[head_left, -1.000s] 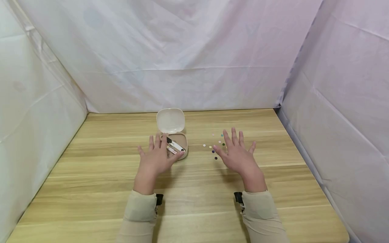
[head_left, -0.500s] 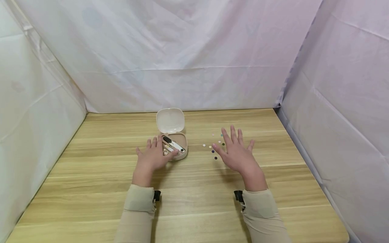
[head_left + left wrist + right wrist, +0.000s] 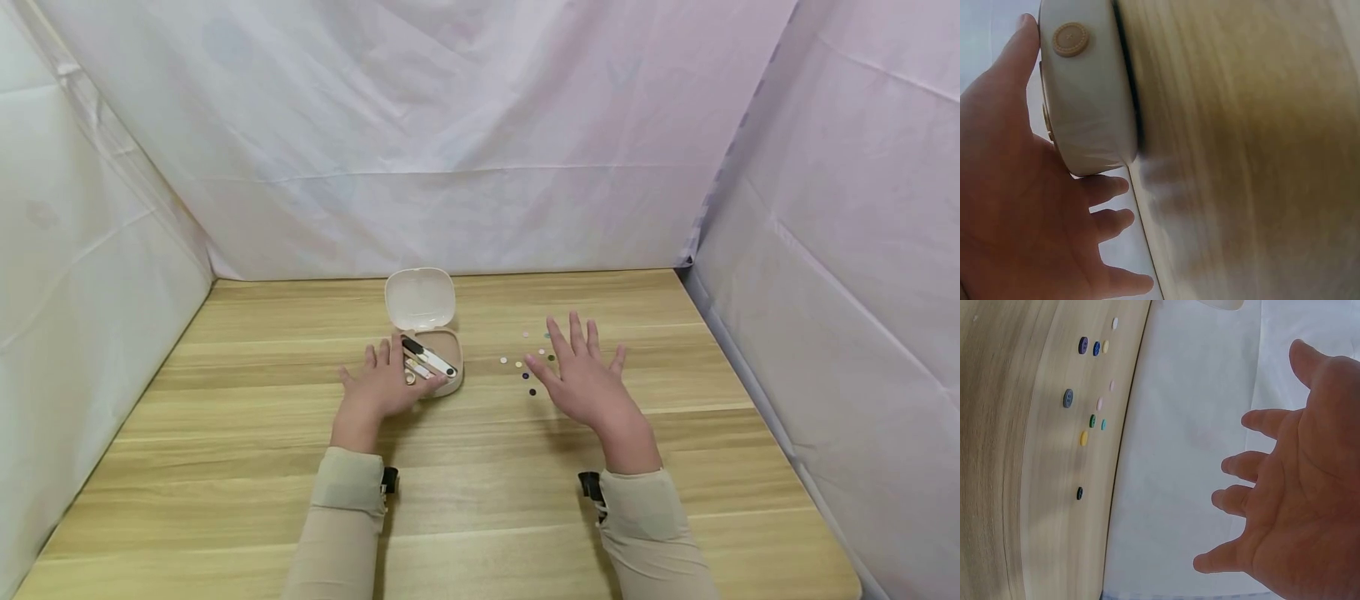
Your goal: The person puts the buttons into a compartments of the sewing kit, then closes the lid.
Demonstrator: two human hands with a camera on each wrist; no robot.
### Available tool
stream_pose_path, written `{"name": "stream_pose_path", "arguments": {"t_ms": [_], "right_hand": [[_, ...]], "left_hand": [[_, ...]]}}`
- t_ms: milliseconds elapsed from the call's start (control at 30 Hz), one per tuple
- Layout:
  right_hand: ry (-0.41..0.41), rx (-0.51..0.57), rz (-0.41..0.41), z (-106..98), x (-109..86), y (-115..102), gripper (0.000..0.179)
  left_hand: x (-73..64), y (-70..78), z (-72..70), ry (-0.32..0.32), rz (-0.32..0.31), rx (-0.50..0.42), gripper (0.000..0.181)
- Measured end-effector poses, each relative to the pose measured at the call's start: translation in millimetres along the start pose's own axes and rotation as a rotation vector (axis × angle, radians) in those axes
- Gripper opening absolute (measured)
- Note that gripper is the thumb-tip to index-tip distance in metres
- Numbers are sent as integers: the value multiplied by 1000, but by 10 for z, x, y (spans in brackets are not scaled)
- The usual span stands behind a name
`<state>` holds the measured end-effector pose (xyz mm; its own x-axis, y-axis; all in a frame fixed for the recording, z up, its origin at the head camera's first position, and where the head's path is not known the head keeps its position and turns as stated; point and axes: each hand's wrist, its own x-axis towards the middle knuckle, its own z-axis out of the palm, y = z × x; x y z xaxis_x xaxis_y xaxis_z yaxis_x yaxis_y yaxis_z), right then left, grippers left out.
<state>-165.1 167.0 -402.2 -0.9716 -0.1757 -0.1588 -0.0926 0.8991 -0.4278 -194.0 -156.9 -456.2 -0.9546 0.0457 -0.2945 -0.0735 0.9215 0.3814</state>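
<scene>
A small beige case [image 3: 453,385] stands on the table with its lid [image 3: 420,298] raised at the back. Inside lies a white tool with a black end [image 3: 435,360], a patterned strip beside it and a small ring-shaped item [image 3: 410,377]. My left hand [image 3: 378,392] hovers at the case's left side, fingers spread, partly covering it and holding nothing. The left wrist view shows the case's side with a round button-like knob [image 3: 1070,39]. Over to the right, my right hand [image 3: 588,387] hovers with straight, spread fingers near several scattered buttons, among them a purple button [image 3: 1083,345] and a yellow button [image 3: 1084,438].
The wooden table [image 3: 480,500] reaches a white cloth backdrop [image 3: 465,200], with cloth walls on both sides. Loose buttons, such as a white button [image 3: 503,361], lie between the case and my right hand.
My left hand has shifted slightly left, showing more of the case's contents, including the ring-shaped item. My right hand has hardly moved, and the buttons lie as before.
</scene>
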Motion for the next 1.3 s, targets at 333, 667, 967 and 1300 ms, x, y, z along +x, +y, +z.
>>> {"name": "stream_pose_path", "arguments": {"t_ms": [333, 667, 967, 1300], "right_hand": [[-2, 1, 4, -74, 13, 122, 86], [31, -16, -25, -232, 136, 408, 70], [49, -132, -58, -233, 420, 689, 50], [36, -255, -115, -171, 655, 992, 28]], "left_hand": [[38, -16, 16, -52, -25, -34, 146], [113, -59, 108, -44, -16, -44, 148], [-19, 20, 7, -60, -24, -25, 145], [-38, 133, 1, -28, 11, 38, 136]]}}
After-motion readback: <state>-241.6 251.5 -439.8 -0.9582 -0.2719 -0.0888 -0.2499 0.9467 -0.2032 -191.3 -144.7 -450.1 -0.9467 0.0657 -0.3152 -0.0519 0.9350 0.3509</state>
